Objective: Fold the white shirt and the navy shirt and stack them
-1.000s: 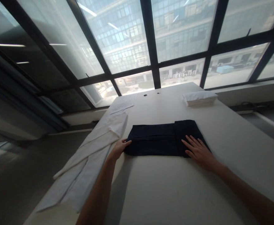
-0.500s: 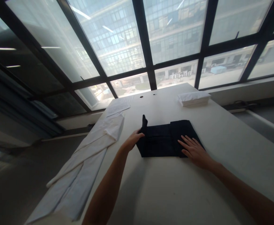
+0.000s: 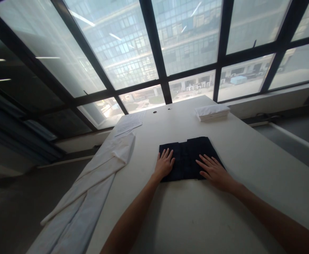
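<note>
A dark navy cloth (image 3: 184, 158) lies flat on the white table in front of me, with both its left and right ends folded in toward the middle. My left hand (image 3: 165, 163) rests with spread fingers on the left folded part. On the right folded part lies my right hand (image 3: 214, 171), palm down and fingers apart. Neither hand grips the cloth. What kind of article the cloth is, I cannot tell.
White cloths (image 3: 91, 190) lie layered along the left side of the table (image 3: 191, 218). A neat stack of folded white cloths (image 3: 212, 112) sits at the far right. Papers (image 3: 129, 123) are at the far left, near large windows (image 3: 191, 35).
My left hand has folded the cloth's raised left end over to the right, let go of it and flattened onto it. My right hand has stayed on the right part.
</note>
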`<move>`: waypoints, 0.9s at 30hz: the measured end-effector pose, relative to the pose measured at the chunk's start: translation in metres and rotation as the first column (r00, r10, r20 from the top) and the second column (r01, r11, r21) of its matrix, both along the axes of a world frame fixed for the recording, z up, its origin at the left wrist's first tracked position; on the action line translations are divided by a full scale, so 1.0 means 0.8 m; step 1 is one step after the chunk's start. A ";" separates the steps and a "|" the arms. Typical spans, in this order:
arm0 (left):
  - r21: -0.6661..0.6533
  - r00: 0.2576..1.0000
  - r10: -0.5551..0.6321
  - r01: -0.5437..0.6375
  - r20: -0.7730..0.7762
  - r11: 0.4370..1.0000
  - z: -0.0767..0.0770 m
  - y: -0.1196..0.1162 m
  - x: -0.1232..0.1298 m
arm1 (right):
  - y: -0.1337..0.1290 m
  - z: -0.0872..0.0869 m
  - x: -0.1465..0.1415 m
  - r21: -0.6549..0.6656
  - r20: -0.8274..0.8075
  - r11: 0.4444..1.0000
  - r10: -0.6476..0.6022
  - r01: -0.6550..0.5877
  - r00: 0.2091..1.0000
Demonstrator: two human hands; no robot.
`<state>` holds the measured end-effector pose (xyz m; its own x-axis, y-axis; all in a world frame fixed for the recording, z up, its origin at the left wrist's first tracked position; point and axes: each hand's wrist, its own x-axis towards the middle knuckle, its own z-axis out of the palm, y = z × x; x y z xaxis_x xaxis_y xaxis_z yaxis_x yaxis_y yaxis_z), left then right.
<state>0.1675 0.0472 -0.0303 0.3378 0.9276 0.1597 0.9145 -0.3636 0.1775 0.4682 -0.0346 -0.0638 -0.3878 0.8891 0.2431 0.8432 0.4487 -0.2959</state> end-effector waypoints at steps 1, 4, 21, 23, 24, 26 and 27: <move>-0.002 0.998 -0.012 0.012 -0.064 1.000 -0.006 -0.003 0.004 | 0.000 0.000 0.000 0.001 0.000 1.000 0.003 -0.003 1.000; -0.008 0.989 -0.014 0.013 -0.144 1.000 -0.011 -0.006 0.015 | 0.000 -0.001 -0.002 0.001 0.004 1.000 0.004 -0.004 1.000; 0.025 0.995 0.073 -0.071 -0.068 0.997 -0.011 -0.014 0.062 | 0.072 0.024 -0.033 -0.016 0.007 0.967 -0.253 0.253 0.967; -0.014 0.990 0.094 -0.096 -0.104 0.995 -0.013 -0.026 0.059 | 0.080 0.022 -0.038 -0.043 0.060 0.989 -0.137 0.140 0.989; -0.036 0.987 0.107 -0.112 -0.119 0.993 -0.014 -0.031 0.058 | 0.083 0.021 -0.039 -0.051 0.076 0.996 -0.070 0.074 0.995; -0.070 0.982 0.134 -0.145 -0.135 0.987 -0.017 -0.038 0.056 | 0.087 0.022 -0.039 -0.060 0.090 0.998 0.034 -0.029 0.995; -0.072 0.981 0.137 -0.147 -0.136 0.986 -0.017 -0.040 0.056 | 0.087 0.024 -0.040 -0.063 0.093 0.996 0.064 -0.058 0.994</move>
<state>0.2122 0.0154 -0.0442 0.2147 0.9756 0.0453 0.9730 -0.2177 0.0769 0.4363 0.0352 -0.0449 -0.4602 0.8752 0.1491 0.8406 0.4836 -0.2441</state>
